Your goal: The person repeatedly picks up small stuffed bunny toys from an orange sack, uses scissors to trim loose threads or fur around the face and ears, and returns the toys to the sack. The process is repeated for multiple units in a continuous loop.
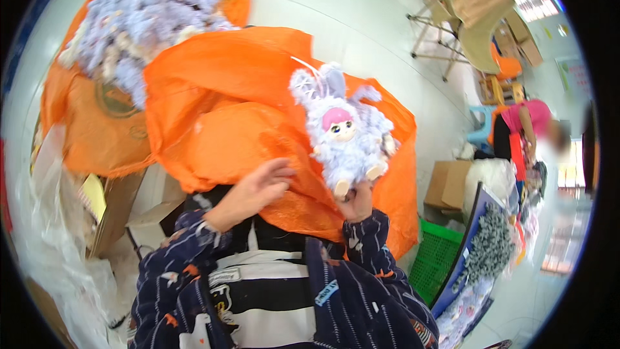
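A fluffy lavender plush doll (342, 132) with long ears, pink hair and a hard face stands out over a large orange plastic sack (226, 123). My right hand (356, 201) grips the doll at its base, next to its cream feet. A white loop of cord shows by its ear. More lavender fur lies against the doll's right side, perhaps another doll; I cannot tell. My left hand (258, 187) hovers over the orange sack with fingers apart and nothing in it.
A heap of lavender plush pieces (155, 13) lies on orange sacking at the far left. Clear plastic sheeting (58, 220) and cardboard (116, 210) are at my left. On the right are a green crate (436, 258), a cardboard box (445, 184), folding chairs (475, 16) and a person in pink (526, 123).
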`<state>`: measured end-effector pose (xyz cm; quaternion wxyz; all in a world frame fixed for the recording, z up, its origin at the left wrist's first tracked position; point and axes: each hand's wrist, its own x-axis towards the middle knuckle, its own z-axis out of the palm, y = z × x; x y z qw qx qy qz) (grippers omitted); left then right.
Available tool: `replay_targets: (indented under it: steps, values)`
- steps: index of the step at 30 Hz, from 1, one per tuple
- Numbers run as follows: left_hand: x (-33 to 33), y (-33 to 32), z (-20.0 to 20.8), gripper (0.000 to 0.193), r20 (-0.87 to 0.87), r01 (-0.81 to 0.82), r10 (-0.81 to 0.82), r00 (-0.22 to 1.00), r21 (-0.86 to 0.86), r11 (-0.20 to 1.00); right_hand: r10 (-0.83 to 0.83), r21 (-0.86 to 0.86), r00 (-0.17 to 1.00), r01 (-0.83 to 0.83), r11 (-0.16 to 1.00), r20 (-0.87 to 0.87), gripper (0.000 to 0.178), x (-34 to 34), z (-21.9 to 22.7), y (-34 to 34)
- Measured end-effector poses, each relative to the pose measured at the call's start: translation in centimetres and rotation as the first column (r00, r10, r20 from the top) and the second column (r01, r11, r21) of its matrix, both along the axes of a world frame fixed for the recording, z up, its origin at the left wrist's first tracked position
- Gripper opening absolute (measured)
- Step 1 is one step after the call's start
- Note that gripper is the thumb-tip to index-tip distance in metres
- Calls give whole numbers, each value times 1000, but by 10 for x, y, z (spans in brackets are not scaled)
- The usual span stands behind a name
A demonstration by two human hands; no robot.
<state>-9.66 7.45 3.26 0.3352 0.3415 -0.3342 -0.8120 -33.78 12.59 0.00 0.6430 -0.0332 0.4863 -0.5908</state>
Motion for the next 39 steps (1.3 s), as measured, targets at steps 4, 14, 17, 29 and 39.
replay_targets:
  steps: [4,14,17,29,39]
  values:
    - [5,11,18,38,-164,-81,129,978,269,960,516,-21,784,-556,831,-344,55,66,18,6]
    - [47,54,-12,46,31,-16,17,999,-35,999,187,-166,607,-477,863,-772,25,97,59,-34]
    - [41,62,-18,47,34,36,-33,999,-87,996,245,-97,542,-525,845,-804,21,94,46,-49]
    - [34,65,-47,46,-10,150,-149,989,53,987,191,22,943,-192,981,-274,25,92,25,-46]
    - [42,57,-25,38,-21,-27,30,999,122,992,382,93,259,-710,698,-887,20,65,59,5]
